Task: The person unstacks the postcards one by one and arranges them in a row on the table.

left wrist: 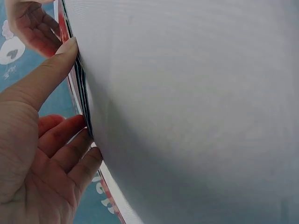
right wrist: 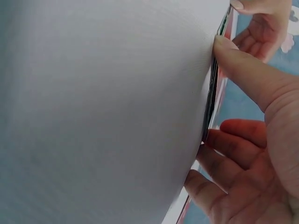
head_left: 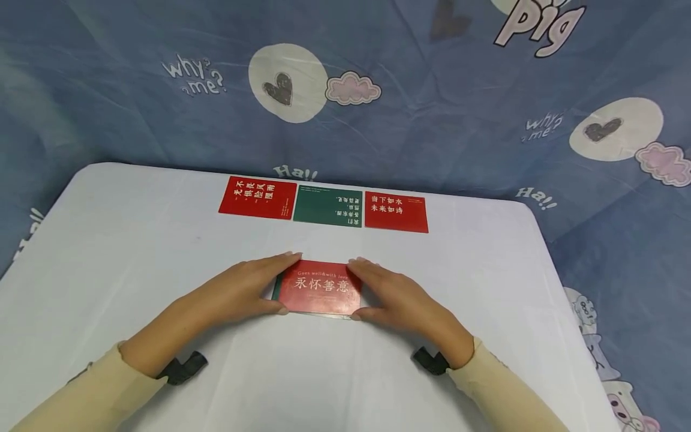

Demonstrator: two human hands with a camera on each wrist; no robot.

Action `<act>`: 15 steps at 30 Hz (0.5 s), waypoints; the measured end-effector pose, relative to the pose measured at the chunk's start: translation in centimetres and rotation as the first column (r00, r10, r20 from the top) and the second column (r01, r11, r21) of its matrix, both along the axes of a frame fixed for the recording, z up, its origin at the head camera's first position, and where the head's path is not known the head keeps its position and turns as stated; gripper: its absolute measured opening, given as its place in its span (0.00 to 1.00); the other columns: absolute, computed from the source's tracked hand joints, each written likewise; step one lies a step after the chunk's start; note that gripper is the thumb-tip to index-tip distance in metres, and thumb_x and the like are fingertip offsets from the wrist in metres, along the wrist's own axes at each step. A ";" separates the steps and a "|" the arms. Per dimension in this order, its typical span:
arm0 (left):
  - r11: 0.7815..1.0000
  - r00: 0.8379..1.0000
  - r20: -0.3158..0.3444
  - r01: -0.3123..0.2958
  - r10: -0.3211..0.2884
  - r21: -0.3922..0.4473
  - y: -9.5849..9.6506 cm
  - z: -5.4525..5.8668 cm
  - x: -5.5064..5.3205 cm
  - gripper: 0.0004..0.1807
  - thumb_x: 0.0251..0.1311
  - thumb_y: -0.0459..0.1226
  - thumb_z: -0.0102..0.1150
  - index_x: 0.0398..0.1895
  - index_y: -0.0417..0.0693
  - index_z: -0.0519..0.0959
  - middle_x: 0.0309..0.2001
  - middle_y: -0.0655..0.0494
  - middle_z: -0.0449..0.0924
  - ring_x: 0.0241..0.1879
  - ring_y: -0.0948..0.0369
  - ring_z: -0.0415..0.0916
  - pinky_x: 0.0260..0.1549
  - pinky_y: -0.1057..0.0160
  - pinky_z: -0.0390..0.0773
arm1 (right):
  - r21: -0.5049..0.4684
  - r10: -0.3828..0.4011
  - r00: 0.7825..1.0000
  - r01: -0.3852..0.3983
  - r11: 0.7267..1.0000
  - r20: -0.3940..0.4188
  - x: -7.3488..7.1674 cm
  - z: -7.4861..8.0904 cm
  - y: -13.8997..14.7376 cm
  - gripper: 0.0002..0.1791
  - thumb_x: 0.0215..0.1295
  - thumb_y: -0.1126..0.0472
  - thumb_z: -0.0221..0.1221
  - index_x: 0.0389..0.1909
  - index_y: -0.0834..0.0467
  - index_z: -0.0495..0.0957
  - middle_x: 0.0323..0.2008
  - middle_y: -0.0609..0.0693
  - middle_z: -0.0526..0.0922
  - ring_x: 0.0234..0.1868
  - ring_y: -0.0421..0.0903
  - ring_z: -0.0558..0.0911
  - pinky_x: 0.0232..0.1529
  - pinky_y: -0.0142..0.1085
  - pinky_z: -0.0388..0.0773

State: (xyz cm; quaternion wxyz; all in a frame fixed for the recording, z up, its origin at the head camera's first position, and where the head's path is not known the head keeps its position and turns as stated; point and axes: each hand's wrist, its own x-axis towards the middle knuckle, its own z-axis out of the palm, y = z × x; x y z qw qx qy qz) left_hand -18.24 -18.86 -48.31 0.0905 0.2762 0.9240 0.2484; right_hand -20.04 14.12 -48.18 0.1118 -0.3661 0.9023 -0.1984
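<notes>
A small stack of cards [head_left: 320, 288] lies flat in the middle of the white table, a red card with pale Chinese characters on top. A green edge shows from under its left side. My left hand [head_left: 243, 288] holds the left end, thumb at the near corner and fingers at the far one. At the right end my right hand [head_left: 402, 297] grips the stack the same way. In the left wrist view the stack's thin layered edge [left wrist: 83, 95] runs between thumb and fingers. The right wrist view shows the layered edge [right wrist: 211, 100] between the right thumb and fingers.
Behind the stack, three cards lie in a row: a red card [head_left: 258, 197], a green card [head_left: 327, 206] and another red card [head_left: 396, 211]. The white table [head_left: 135, 240] ends at a blue printed cloth [head_left: 421, 120] behind.
</notes>
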 end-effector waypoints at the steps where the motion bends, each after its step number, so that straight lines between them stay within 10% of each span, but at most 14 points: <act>1: 1.000 1.000 0.002 0.002 -0.002 -0.001 0.0 0.1 0.0 0.54 0.51 0.46 0.83 0.81 0.47 0.64 0.75 0.46 0.69 0.72 0.45 0.70 0.63 0.43 0.77 | -0.003 0.003 1.000 -0.003 1.000 0.003 0.0 0.0 0.0 0.50 0.60 0.49 0.77 0.78 0.59 0.65 0.76 0.54 0.69 0.77 0.51 0.66 0.69 0.45 0.73; 15: 0.999 1.000 -0.013 0.001 -0.002 -0.044 0.3 0.3 -0.1 0.56 0.47 0.48 0.85 0.80 0.47 0.65 0.75 0.46 0.70 0.71 0.46 0.70 0.60 0.44 0.79 | 0.001 0.018 1.000 -0.018 1.000 0.011 -0.1 -0.1 0.3 0.50 0.61 0.47 0.75 0.80 0.59 0.63 0.77 0.53 0.67 0.78 0.49 0.65 0.72 0.43 0.70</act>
